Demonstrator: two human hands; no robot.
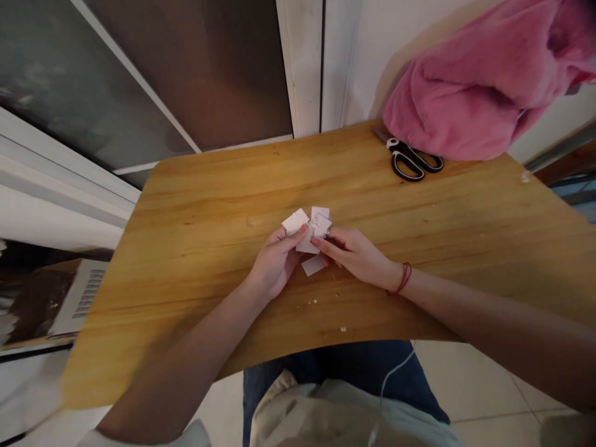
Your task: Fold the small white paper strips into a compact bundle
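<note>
Several small white paper cards (295, 221) are fanned out between my two hands above the wooden table. My left hand (275, 261) is closed on the cards from the left, its thumb pressed on top. From the right, my right hand (350, 253) pinches the cards at their right side, with thumb and index finger near the middle. Thin dark line marks show on one of these cards. Just below the hands, another white card (312, 266) shows, partly hidden by the right fingers; I cannot tell if it is held or lies on the table.
Scissors with black handles (408, 162) lie at the back right of the wooden table (209, 205), beside a pink plush cloth (465, 87). Tiny white scraps (343, 329) lie near the front edge. A cardboard box (77, 298) stands left of the table. A wall and door panels rise behind.
</note>
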